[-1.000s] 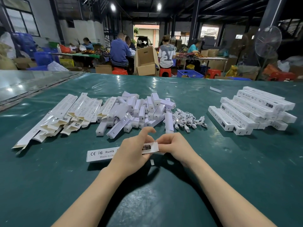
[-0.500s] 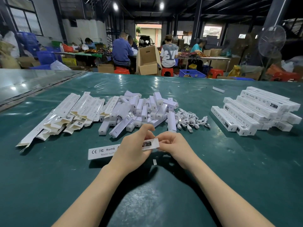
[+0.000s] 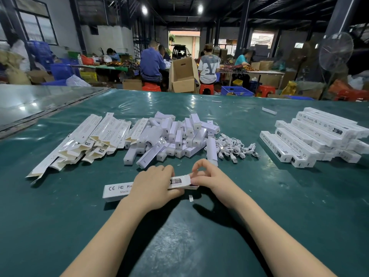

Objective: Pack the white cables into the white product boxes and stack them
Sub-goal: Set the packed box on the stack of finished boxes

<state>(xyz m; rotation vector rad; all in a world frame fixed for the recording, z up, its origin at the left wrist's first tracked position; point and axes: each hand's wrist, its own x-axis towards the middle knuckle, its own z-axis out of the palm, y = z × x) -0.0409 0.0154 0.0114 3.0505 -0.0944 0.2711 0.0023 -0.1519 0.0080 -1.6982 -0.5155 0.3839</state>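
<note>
Box (image 3: 117, 190) flat on table (image 3: 60, 216), close in front. Left hand (image 3: 153, 184) wrapped over its middle, gripping it; right hand (image 3: 207, 176) pinching its right end, index finger arched above. Cables (image 3: 233, 146) piled just beyond right hand, between heap (image 3: 179, 132) of white units and stack (image 3: 315, 136) of closed boxes at right.

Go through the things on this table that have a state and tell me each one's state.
held box: lying flat on the table.
left hand: grips the held box's middle.
right hand: pinches its right end.
flat boxes: flattened, ends open, heaped.
cables: bundled, loose, unpacked.
stacked boxes: closed, piled at right.
</note>
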